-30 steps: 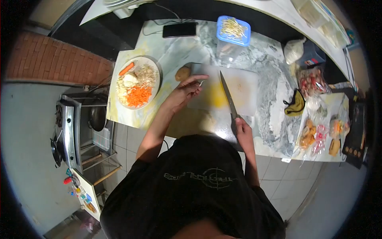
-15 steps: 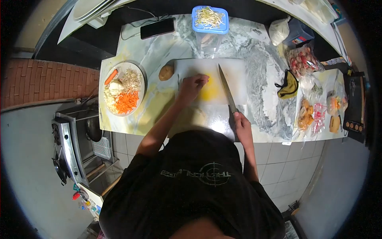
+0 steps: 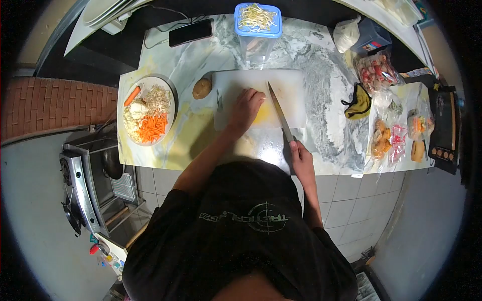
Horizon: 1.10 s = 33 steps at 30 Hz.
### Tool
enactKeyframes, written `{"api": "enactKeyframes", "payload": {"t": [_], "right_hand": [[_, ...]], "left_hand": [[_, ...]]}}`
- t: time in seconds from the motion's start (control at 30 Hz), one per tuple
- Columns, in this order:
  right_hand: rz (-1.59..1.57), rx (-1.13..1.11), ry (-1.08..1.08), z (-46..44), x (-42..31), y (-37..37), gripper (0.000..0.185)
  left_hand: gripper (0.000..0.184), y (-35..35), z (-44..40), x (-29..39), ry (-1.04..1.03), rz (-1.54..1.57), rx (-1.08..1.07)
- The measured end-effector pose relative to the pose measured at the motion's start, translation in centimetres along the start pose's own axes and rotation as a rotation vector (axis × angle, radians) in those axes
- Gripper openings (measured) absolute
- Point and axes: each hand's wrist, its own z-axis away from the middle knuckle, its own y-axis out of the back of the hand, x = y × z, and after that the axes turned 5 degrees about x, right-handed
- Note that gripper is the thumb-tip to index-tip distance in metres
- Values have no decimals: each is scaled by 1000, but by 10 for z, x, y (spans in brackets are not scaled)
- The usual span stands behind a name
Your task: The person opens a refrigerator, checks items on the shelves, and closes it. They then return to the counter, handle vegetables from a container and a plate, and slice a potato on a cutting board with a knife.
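Black shirt [image 3: 241, 246], lettering [image 3: 243, 217] half-legible; blue-lidded clear tub [image 3: 256, 49], sprouts [image 3: 257, 18] atop, surface's far edge [image 3: 306, 31]; right hand [image 3: 303, 159] gripping long steel knife [image 3: 280, 113]; left hand [image 3: 247, 108], hold unclear

This is a kitchen, as its cooking gear shows: a steel-fronted gas stove [image 3: 83, 188] at the left, with a black pan [image 3: 73, 219] at it and a dark wok [image 3: 111, 158] nearby. The marble-patterned counter [image 3: 301, 55] bears a white cutting board [image 3: 293, 103], with a long kitchen knife [image 3: 279, 111] above it, a potato [image 3: 203, 88], a plate [image 3: 173, 103] of shredded carrot [image 3: 153, 129] and bean sprouts [image 3: 159, 98], and bagged foodstuffs [image 3: 379, 75] towards the right. The floor [image 3: 351, 205] is tiled; whether it belongs to a home or a small eatery cannot be told
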Motion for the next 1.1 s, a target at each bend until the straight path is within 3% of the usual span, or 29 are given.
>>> {"api": "enactKeyframes", "payload": {"t": [0.27, 1.1], "right_hand": [[171, -101, -84, -2, -20, 5, 43], [221, -153, -64, -2, -26, 5, 40]], "left_hand": [[16, 3, 6, -7, -66, 87, 32], [10, 4, 3, -10, -81, 119, 39]]}}
